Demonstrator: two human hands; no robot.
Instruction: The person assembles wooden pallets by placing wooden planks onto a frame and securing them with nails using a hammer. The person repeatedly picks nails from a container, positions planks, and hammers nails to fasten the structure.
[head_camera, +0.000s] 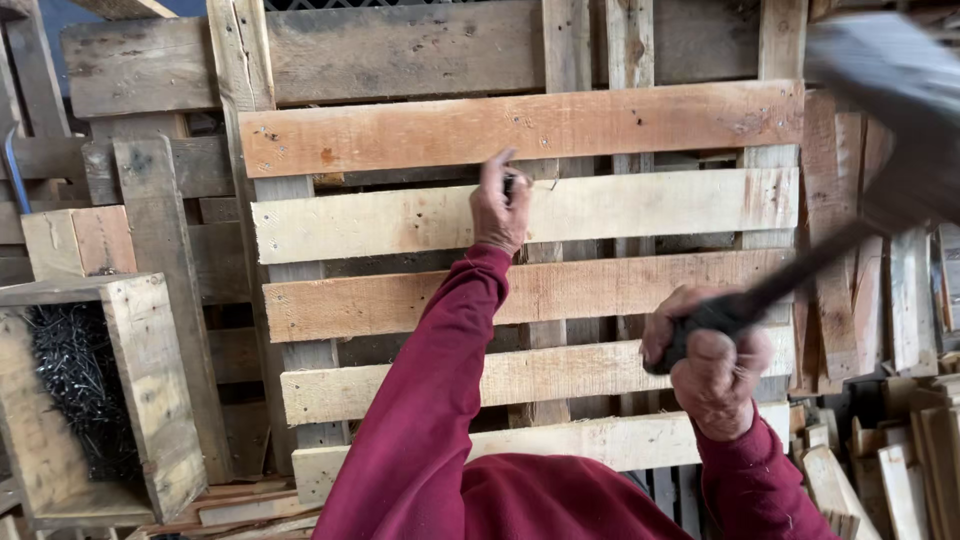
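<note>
Wooden box (150, 390) at the lower left of the frame holds a dark heap of nails (75, 385). Centre frame, the left hand (500, 205) pinches a small nail against a pale slat of the pallet (400, 225). Lower right, the right hand (712, 365) is clenched around a hammer (800, 265), its blurred head raised at the upper right.

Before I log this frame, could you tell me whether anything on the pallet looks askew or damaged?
Nothing is clearly broken. The pallet slats are uneven in colour, with knots and old nail holes. The left hand pinches something small against a slat; the right hand grips a raised hammer, blurred. A box of nails stands left.
</note>
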